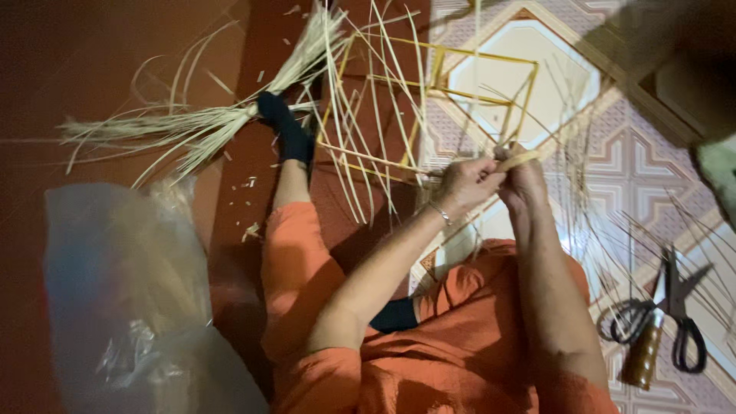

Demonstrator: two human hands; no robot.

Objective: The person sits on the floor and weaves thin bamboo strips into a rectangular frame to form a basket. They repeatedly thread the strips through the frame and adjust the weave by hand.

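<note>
Nearest the camera, the person's orange-clothed legs are filling the lower middle of the view, with a crumpled clear plastic bag [126,299] lying at the left and black-handled scissors [678,322] resting beside a wooden-handled knife [642,345] on the patterned tile floor [636,153] at the right.

Just beyond the knees, the two hands are meeting, touching each other. The left hand [469,184], with a thin bracelet at the wrist, is curling its fingers closed around a pale flat cane strip [515,160]. The right hand [523,178] is also closing on that strip, pinching it between thumb and fingers right at the near corner of the yellow wire frame [437,107]. The strip's short visible end is pointing up and to the right, away from the hands; both hands are equally near it.

From that gripped corner the frame is stretching away up and to the left, a box-like skeleton tilted over the floor, with long loose cane strands [360,138] crossing it and fanning toward the top of the view.

Farther off, the person's foot in a dark sock [287,126] is resting on a bundle of dried cane fibres [199,126], which is spreading leftward across the dark red floor.
</note>
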